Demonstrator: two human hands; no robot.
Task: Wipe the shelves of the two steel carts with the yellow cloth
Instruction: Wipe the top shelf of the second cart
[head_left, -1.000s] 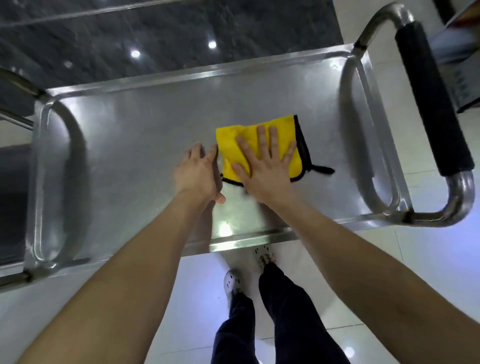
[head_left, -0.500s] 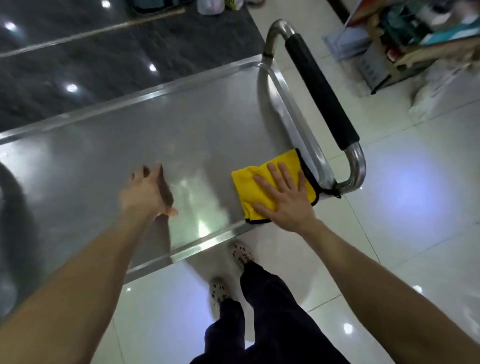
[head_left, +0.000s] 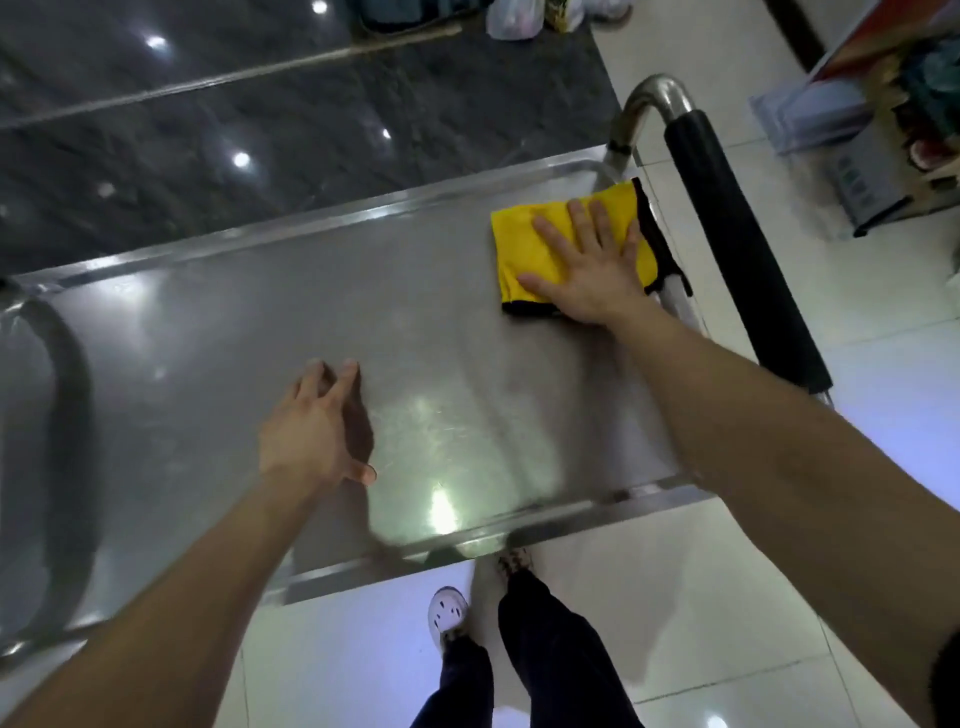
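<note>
Bare forearms, dark trousers, pale clog-style shoes with holes.

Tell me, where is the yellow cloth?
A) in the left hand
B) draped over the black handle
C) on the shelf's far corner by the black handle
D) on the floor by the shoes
C: the yellow cloth lies flat on the steel shelf in its far corner beside the black handle, under the right hand.

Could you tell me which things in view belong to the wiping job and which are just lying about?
Job: yellow cloth, right hand pressing it, left hand, steel cart shelf.
Lying about: white plastic bag, box on the floor.
</note>
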